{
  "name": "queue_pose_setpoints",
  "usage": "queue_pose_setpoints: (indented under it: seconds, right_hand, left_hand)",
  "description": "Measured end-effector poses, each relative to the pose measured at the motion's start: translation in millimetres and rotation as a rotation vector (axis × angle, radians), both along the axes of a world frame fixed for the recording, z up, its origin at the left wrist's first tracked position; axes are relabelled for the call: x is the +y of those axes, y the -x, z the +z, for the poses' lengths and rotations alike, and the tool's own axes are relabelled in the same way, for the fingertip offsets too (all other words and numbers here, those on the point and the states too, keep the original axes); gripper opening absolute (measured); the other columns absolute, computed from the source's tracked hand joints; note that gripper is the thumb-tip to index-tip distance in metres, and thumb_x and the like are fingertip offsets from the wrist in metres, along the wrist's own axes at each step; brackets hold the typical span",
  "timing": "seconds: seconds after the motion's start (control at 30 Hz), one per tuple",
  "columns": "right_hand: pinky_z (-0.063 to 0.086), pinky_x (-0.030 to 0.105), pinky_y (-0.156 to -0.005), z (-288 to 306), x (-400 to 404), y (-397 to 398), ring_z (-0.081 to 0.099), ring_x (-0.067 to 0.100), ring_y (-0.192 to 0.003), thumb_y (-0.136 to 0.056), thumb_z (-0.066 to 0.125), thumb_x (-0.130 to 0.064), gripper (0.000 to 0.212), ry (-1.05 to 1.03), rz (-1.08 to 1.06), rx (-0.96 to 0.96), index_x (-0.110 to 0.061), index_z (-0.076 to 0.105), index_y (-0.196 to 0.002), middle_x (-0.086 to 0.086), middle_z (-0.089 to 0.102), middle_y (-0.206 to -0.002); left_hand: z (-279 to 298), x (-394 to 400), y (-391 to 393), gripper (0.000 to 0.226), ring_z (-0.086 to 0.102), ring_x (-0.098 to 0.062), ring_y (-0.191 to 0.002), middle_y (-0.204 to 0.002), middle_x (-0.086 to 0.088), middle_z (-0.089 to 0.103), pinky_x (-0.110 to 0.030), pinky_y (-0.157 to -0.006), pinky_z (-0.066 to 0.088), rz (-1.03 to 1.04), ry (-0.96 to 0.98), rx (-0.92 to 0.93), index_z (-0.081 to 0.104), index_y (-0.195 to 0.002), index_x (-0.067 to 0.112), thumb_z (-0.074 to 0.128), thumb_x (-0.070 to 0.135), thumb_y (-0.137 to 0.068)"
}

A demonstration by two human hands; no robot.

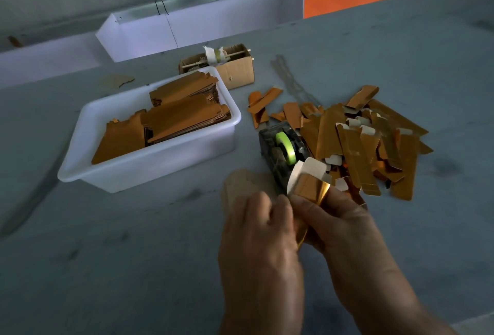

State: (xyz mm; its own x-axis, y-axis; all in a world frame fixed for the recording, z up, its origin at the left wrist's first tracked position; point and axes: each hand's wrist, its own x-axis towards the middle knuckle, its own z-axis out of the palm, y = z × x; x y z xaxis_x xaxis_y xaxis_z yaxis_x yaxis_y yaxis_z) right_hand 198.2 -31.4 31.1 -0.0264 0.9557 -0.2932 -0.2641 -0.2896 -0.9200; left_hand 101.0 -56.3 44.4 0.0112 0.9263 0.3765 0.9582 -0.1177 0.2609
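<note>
Both my hands hold one small gold foil carton (310, 187) above the grey table, its white flaps open at the top. My right hand (336, 225) grips it from the right, thumb across its shiny front. My left hand (256, 230) has its fingers curled against the carton's left side. Just beyond the carton stands a dark tape dispenser (280, 152) with a green roll. A loose pile of flat gold cartons (361, 142) lies to the right of it.
A white plastic tub (165, 171) at the left holds stacked flat gold cartons. Behind it stands a small cardboard box (235, 72) with a rod and rolls across it. White bins (165, 35) line the far edge. A tan scrap (240, 185) lies under my hands.
</note>
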Motion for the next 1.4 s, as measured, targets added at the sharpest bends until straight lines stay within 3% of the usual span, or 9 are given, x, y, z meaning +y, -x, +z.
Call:
queue_pose_setpoints:
  seconds: [0.17,0.37,0.47,0.57,0.7,0.83,1.0,1.17,1.4]
  right_hand:
    - [0.050,0.019,-0.055,0.2,-5.6,1.8,0.066,0.013,-0.064,-0.082,0.062,-0.030,0.016,0.008,-0.021,-0.028,-0.017,0.070,-0.076,0.001,0.069,-0.068]
    - [0.053,0.033,-0.067,-2.4,-6.1,3.7,0.065,0.020,-0.069,-0.074,0.067,-0.034,0.022,0.009,-0.036,-0.104,-0.013,0.067,-0.068,0.002,0.065,-0.063]
    - [0.052,0.034,-0.078,0.1,-4.7,4.7,0.065,0.023,-0.075,-0.073,0.062,-0.034,0.026,0.007,-0.010,-0.019,-0.009,0.066,-0.071,0.009,0.065,-0.069]
    - [0.051,0.040,-0.084,3.8,-4.3,5.8,0.058,0.027,-0.071,-0.069,0.060,-0.039,0.037,0.005,-0.008,0.003,-0.002,0.060,-0.073,0.013,0.056,-0.068]
    - [0.052,0.038,-0.076,4.2,-1.0,3.0,0.054,0.023,-0.063,-0.082,0.059,-0.031,0.031,-0.021,0.028,-0.052,-0.003,0.058,-0.069,0.011,0.052,-0.062]
    - [0.052,0.023,-0.064,12.6,10.4,-15.5,0.065,0.011,-0.072,-0.078,0.051,-0.044,0.034,-0.086,0.046,-0.224,-0.014,0.066,-0.081,0.001,0.067,-0.074]
    - [0.038,0.020,-0.051,12.6,39.0,-51.6,0.054,0.010,-0.058,-0.087,0.058,-0.030,0.012,-0.177,-0.117,-0.559,-0.025,0.069,-0.085,-0.005,0.064,-0.069]
    - [0.032,0.012,-0.051,4.8,53.6,-49.6,0.053,-0.009,-0.052,-0.089,0.058,-0.030,0.014,-0.270,0.126,-0.833,-0.030,0.066,-0.078,-0.014,0.057,-0.060]
    - [0.038,0.018,-0.056,-0.3,57.5,-37.7,0.058,0.006,-0.070,-0.086,0.063,-0.032,0.010,-0.235,0.197,-0.831,-0.031,0.063,-0.075,-0.010,0.062,-0.075]
  left_hand:
    - [-7.2,-10.4,-18.8,0.040,0.048,-0.020,-0.075,-0.068,0.000,0.061,-0.024,-0.043,0.042,0.006,0.150,0.159,0.078,-0.089,0.011,0.045,0.021,-0.070]
    - [-10.7,-14.0,-13.9,0.045,0.062,-0.012,-0.064,-0.071,0.006,0.060,-0.013,-0.036,0.027,0.021,0.164,0.028,0.077,-0.089,0.027,0.084,0.023,-0.045]
    - [-5.5,-9.6,3.7,0.036,0.063,-0.009,-0.072,-0.081,0.007,0.063,-0.014,-0.052,0.046,0.025,0.123,-0.461,0.070,-0.088,0.032,0.083,0.007,-0.066]
    - [-4.9,-0.2,21.7,0.014,0.068,-0.011,-0.070,-0.076,0.004,0.072,-0.026,-0.058,0.052,0.119,0.442,-1.100,0.070,-0.077,0.030,0.074,0.017,-0.081]
    - [1.0,4.5,31.5,0.002,0.070,-0.020,-0.068,-0.077,-0.012,0.073,-0.031,-0.061,0.058,0.081,0.660,-1.357,0.073,-0.077,0.012,0.073,0.012,-0.075]
    - [3.5,9.9,30.4,0.009,0.063,-0.012,-0.053,-0.067,-0.010,0.071,-0.018,-0.045,0.048,0.100,0.511,-1.445,0.073,-0.071,0.007,0.071,0.015,-0.069]
    - [3.7,21.9,48.4,0.013,0.060,-0.006,-0.052,-0.065,-0.002,0.067,-0.015,-0.044,0.047,0.306,0.198,-1.520,0.068,-0.070,0.011,0.067,0.004,-0.081]
    - [1.7,21.9,46.1,0.015,0.049,-0.011,-0.052,-0.059,-0.001,0.059,-0.022,-0.048,0.038,0.335,0.217,-1.443,0.067,-0.069,0.013,0.067,0.006,-0.082]
    - [-0.9,21.7,17.4,0.016,0.040,-0.003,-0.039,-0.048,0.004,0.053,-0.011,-0.036,0.028,0.239,0.318,-1.436,0.066,-0.068,0.010,0.067,0.002,-0.082]
